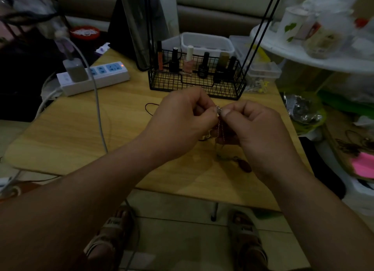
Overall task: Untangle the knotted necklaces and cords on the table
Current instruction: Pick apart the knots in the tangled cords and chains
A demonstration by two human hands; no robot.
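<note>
Two hands, the left hand (182,117) and the right hand (255,127), pinch a thin silver chain (219,110) above a small wooden table (81,129) in a dim room.

The table carries a black wire basket (194,86) of nail polish bottles (189,62) at its far edge and a white power strip (105,76) at far left; a cluttered white round shelf (303,56) stands to the right. A dark cord (150,105) lies on the table, partly hidden behind the left hand, and a reddish-brown pendant (245,166) shows beside the right wrist; what joins them is lost in gloom and blur. Both hands are curled, thumb and forefinger of each nipping the chain's top, fingertips nearly touching, strands hanging between the palms toward the tabletop.
</note>
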